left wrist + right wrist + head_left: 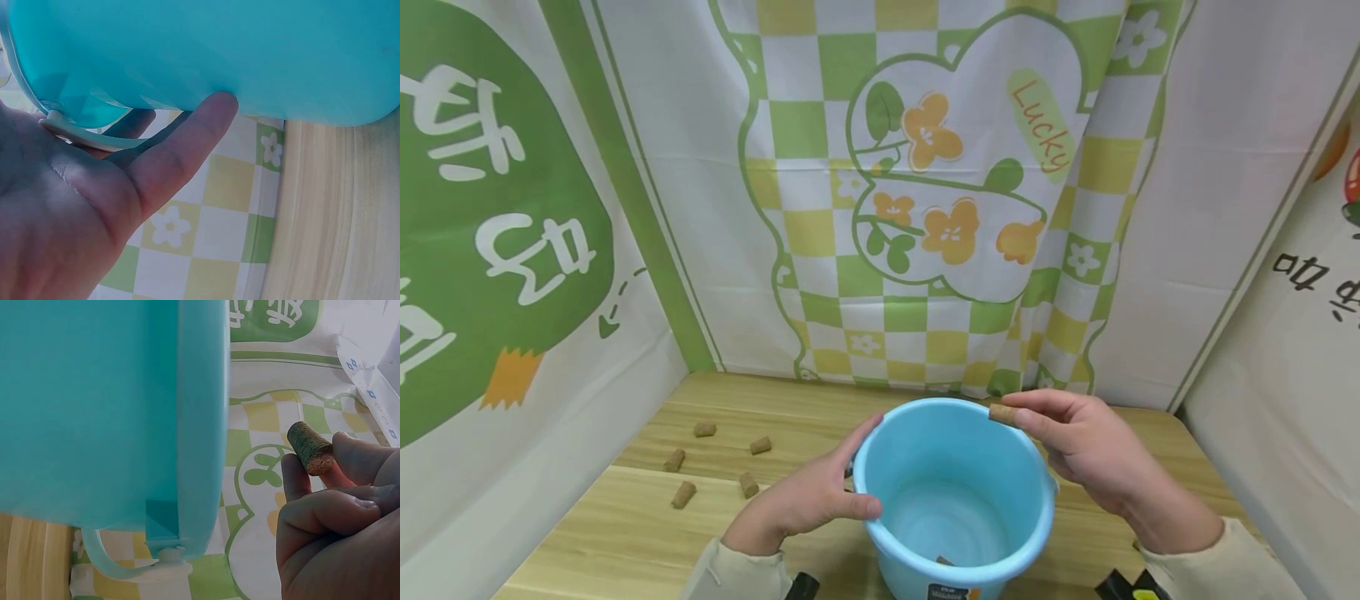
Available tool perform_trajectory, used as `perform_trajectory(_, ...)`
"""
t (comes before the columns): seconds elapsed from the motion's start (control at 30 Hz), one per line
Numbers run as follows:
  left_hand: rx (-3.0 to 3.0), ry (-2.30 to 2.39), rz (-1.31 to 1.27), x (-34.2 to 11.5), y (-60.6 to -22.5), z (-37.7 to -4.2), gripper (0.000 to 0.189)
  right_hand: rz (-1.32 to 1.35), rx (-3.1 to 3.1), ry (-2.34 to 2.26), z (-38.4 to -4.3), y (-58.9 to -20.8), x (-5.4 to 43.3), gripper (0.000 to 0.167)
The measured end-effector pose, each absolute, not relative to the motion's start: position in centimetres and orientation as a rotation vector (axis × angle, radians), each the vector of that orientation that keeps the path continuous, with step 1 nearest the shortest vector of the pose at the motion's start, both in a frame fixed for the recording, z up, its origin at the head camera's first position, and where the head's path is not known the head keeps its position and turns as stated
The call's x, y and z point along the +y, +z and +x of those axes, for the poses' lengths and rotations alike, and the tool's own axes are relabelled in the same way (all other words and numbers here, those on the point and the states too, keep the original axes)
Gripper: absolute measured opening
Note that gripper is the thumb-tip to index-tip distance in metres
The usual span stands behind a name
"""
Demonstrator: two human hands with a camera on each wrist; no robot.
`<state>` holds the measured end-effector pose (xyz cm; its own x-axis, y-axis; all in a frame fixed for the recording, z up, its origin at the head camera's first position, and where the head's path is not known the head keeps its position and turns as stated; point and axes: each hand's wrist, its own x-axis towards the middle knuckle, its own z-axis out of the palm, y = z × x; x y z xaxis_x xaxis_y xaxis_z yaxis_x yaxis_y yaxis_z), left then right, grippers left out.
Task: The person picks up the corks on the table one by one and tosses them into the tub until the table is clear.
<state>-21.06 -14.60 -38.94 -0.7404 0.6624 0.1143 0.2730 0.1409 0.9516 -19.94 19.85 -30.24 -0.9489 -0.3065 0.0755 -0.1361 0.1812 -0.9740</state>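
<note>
The right hand (1093, 446) is the one near to the cork (1002, 414): its grip is narrowed to a pinch, thumb and finger holding the cork near one end. The cork is above the bucket's (951, 446) far right rim, not touching it; its long axis lies nearly sideways, with the free end toward the bucket's mouth. The left hand (812, 500) touches the bucket's left side, its fingers spread. Five other corks (682, 495) lie left of the bucket, on the worktop (572, 542).

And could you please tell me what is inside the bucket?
Part of what looks like one cork shows inside the bucket; the near rim hides the rest and anything nearer.
</note>
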Motion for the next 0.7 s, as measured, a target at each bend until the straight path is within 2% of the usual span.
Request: perform_trajectory(0.7,2.072,1.641,0.887,-14.59,-38.91,-20.94,0.114,-0.422,2.296,-1.857,-19.87,-30.18,19.45,0.041)
